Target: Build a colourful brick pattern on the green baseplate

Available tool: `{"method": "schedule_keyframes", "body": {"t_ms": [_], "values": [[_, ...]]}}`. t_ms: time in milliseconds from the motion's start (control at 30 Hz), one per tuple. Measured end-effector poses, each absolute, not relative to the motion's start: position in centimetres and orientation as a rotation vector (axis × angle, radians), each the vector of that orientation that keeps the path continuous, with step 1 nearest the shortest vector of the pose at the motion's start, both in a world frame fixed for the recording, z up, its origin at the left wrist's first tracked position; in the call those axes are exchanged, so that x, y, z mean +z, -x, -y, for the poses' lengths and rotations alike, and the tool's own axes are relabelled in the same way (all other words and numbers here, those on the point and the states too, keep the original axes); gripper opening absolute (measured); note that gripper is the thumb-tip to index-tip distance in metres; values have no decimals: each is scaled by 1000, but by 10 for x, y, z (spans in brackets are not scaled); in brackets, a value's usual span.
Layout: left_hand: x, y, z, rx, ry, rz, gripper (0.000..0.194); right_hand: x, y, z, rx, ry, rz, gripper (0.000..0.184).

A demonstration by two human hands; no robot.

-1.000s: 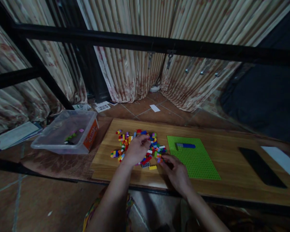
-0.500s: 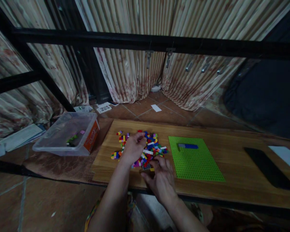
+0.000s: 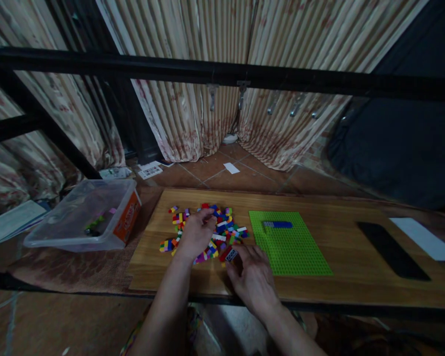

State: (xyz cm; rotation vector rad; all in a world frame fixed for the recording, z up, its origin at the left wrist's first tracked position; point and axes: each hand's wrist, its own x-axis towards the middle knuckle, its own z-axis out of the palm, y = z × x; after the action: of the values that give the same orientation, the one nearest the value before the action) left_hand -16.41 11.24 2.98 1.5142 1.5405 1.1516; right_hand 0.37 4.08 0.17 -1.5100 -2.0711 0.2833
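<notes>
A heap of small coloured building bricks (image 3: 222, 228) lies on the wooden board. My left hand (image 3: 198, 232) rests over the heap's left part, its fingers loosely bent and apart, with nothing visible in them. At the near right edge of the heap, my right hand (image 3: 252, 269) has its thumb and fingers around a dark grey brick (image 3: 231, 255), whose hollow underside faces up. Red bricks lie right beside it. Just right of that hand is a green baseplate (image 3: 296, 252), bearing a short row of grey and blue bricks (image 3: 278, 224) near its far edge.
Left of the board stands a clear plastic box (image 3: 70, 242) with an orange label and a few pieces inside. A black flat object (image 3: 393, 251) and a white sheet (image 3: 426, 239) lie at the right. A black metal bar (image 3: 193, 65) crosses before the curtains.
The dark grey brick, lying by my right thumb before, is now between my right thumb and fingers and turned. My left hand stays over the heap. The view has shifted right.
</notes>
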Motion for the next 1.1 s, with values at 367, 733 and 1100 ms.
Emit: {"method": "schedule_keyframes", "body": {"t_ms": [367,733,1100], "values": [[33,126,-112,1087,-1537,-1496,30,-12,-104,-70,278,1748,1585,32],[-8,41,-104,868,-1419,-1340,52,-9,-104,-93,197,1723,1979,53],[-33,26,-111,919,-1317,-1262,54,-15,-110,-83,594,1597,1579,30]]}}
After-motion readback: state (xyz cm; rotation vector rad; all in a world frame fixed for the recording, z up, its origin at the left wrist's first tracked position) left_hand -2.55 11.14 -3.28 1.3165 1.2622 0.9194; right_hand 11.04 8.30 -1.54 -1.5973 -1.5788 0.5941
